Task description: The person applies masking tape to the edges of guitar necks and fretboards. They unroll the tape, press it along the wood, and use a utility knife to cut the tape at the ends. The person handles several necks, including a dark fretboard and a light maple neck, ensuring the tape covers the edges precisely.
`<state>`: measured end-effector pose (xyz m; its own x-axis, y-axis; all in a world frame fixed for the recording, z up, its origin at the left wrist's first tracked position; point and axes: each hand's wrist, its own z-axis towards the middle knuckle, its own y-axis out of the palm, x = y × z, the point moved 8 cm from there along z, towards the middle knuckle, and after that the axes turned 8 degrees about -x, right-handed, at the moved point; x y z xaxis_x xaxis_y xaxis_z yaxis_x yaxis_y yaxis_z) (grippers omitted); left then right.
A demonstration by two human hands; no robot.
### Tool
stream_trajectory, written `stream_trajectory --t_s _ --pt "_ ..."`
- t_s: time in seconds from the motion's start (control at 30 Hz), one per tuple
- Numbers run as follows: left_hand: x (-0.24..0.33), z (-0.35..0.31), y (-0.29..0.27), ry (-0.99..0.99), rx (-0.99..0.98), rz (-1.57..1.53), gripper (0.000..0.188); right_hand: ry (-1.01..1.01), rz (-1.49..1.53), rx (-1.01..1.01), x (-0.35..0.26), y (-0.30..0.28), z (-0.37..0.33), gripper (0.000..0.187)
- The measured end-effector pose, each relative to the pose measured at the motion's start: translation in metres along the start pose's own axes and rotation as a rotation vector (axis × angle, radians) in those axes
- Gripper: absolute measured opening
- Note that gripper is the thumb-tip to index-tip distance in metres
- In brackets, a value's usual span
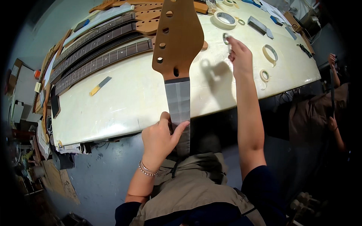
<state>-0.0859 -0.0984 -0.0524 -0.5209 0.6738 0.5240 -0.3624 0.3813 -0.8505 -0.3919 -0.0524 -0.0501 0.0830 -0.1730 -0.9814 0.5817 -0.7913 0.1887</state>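
Observation:
My left hand (160, 137) is closed around a guitar neck (183, 137), its thumb lying across the front. The brown headstock (180, 45) points away from me and shows a row of round holes. Grey tape strips (178, 98) cover the fingerboard below the nut end. Out over the table, my right hand (240, 52) is raised, its fingers pinching a small narrow roll of tape (226, 38), slightly blurred. The shadow of hand and roll falls on the tabletop (217, 100).
Several finished-looking guitar necks (105, 56) lie at the left. A small yellow-handled blade (100, 86) rests nearer. Tape rolls (270, 54) and a large masking tape roll (225, 20) sit at the right, with a grey block (257, 25) behind. Another person (320, 109) stands at the right.

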Motion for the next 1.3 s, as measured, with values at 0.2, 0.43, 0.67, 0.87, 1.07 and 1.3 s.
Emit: stream_trajectory --t_s 0.2,0.43,0.67,0.87,1.07,1.3 --pt "-0.004 0.019 -0.015 -0.054 -0.089 -0.207 0.053 0.191 1.087 -0.495 0.005 0.024 -0.118 0.028" --pt "0.027 0.065 -0.046 0.271 0.323 -1.026 0.073 -0.390 -0.035 -0.109 -0.037 0.029 -0.172 0.024" --pt "0.033 0.072 -0.047 0.252 0.207 -1.029 0.064 -0.265 0.282 -0.281 -0.031 0.058 -0.182 0.031" --pt "0.002 0.061 -0.069 0.239 0.195 -1.172 0.049 -0.271 0.286 -0.299 -0.051 0.079 -0.185 0.048" --pt "-0.007 0.017 -0.075 0.293 0.490 -0.805 0.015 -0.301 0.246 -0.209 -0.050 0.099 -0.183 0.048" --pt "0.015 0.013 -0.071 0.331 0.412 -0.725 0.019 -0.207 0.319 -0.199 -0.041 0.108 -0.186 0.053"
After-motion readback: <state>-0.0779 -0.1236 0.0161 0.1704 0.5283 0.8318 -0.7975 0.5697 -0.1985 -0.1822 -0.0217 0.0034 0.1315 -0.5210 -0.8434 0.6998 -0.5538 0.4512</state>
